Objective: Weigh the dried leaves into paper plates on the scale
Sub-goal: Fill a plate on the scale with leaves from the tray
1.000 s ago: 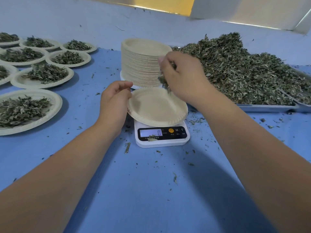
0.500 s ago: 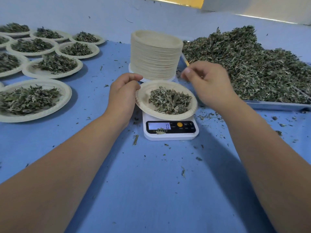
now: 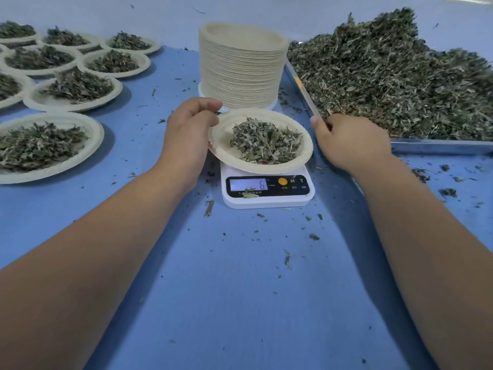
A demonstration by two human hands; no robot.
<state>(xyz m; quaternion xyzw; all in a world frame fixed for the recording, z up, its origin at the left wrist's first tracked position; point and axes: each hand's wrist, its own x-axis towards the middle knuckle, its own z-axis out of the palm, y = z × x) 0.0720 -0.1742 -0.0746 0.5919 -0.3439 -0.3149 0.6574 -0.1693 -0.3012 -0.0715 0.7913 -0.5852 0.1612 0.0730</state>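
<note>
Left hand holding 1 plate, 1 scale

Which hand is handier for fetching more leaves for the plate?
Right, probably. The right hand lies at the edge of the leaf pile; the left hand grips the plate by its rim.

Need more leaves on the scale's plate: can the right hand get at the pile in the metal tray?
Probably yes: the right hand sits at the metal tray, right beside the dried-leaf pile, with nothing between them.
</note>
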